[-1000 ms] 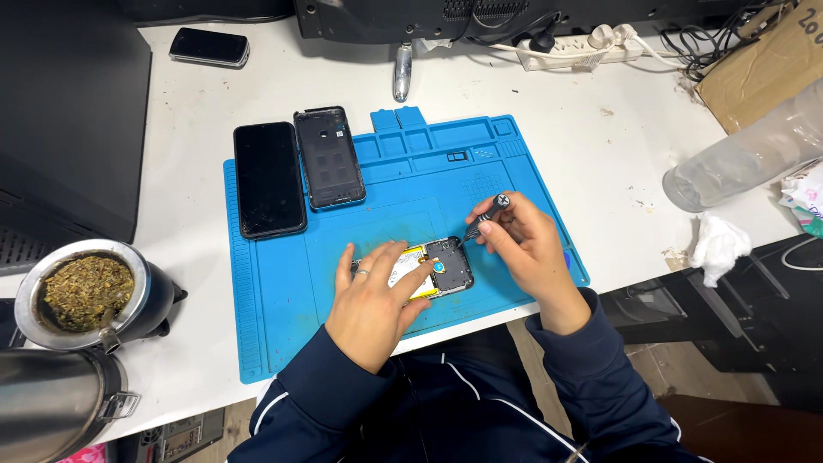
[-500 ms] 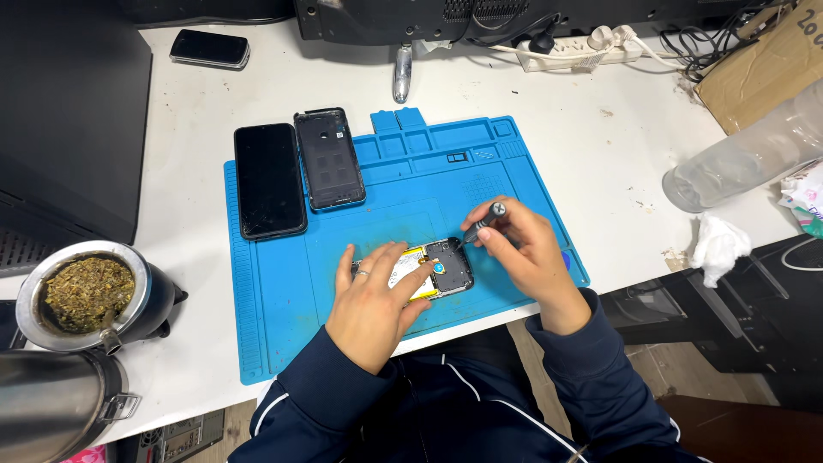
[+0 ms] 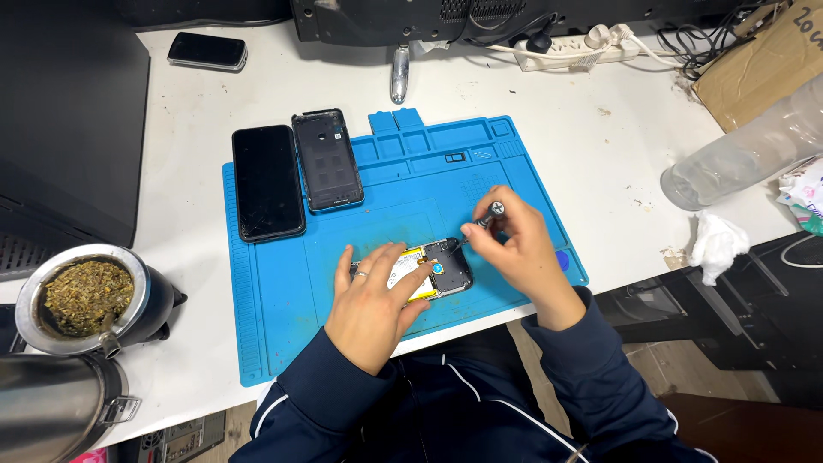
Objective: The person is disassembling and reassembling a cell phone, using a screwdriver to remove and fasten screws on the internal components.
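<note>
Opened phone (image 3: 433, 270) lies at the blue repair mat's (image 3: 283, 291) near edge — left hand (image 3: 373, 304) pressing it flat, fingers spread; right hand (image 3: 514, 253) pinching a precision screwdriver (image 3: 482, 220) — keep the tip seated, driver steady.

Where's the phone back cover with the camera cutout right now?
In the head view, the back cover lies on the upper left of the blue mat, right beside the dark phone, up and left of the left hand.
</note>
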